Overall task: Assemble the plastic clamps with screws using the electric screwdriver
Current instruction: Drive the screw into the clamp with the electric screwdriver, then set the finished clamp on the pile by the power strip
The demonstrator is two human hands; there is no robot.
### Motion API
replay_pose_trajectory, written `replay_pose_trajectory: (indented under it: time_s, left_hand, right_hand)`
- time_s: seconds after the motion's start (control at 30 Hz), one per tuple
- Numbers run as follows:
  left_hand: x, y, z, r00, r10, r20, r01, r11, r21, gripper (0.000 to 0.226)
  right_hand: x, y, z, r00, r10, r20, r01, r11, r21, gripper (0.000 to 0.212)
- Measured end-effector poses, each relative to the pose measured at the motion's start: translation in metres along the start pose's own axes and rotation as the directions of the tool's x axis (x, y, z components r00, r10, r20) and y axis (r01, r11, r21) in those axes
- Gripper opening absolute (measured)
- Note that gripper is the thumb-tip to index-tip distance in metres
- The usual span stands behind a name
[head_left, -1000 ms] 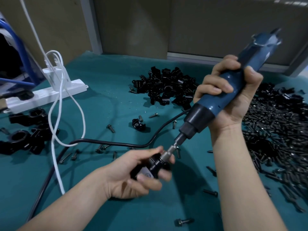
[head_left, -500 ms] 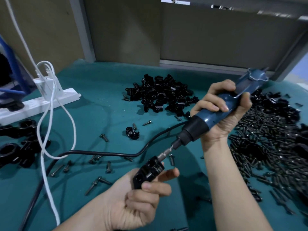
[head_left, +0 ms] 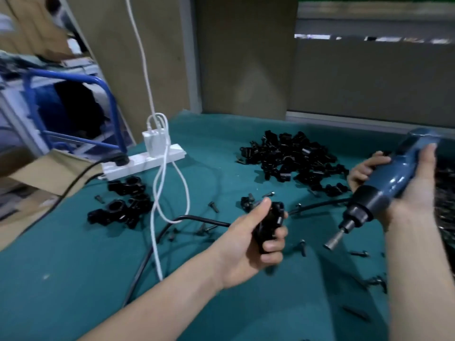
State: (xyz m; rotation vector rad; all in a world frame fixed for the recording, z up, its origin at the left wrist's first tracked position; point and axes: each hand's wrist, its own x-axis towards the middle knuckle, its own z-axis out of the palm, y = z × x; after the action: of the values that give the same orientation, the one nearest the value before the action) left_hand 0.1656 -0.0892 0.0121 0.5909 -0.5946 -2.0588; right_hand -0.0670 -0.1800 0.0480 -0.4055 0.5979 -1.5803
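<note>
Two hands, head view: we log both above the green table (head_left: 73, 267).
Left hand (head_left: 248, 242): fingers and thumb curled round one black clamp (head_left: 269, 222), held off the table at centre.
Right hand (head_left: 413, 190): wrapped round the blue electric screwdriver (head_left: 384, 190), whose bit (head_left: 332, 242) points down-left, apart from the clamp.
Clamp pile (head_left: 288, 156): loose black parts at the far centre of the table.
Second clamp group (head_left: 123, 205): we note it on the left, near the power strip (head_left: 145, 163).
Loose screws (head_left: 213, 206): scattered between the two hands and the piles.
Screw heap (head_left: 445, 193): at the right edge, blurred.
Cables: a white cable (head_left: 157, 217) and a black cord (head_left: 197, 219) cross the table.
</note>
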Motion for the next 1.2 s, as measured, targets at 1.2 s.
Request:
replay_pose_trajectory:
  time_s: [1.2]
  left_hand:
    - [0.088,0.099,0.006,0.716,0.603,0.352,-0.008,-0.496,0.868,0.027]
  right_hand:
    - [0.028,0.053,-0.037,0.949,-0.057,-0.309,-0.200,0.649,-0.734,0.092]
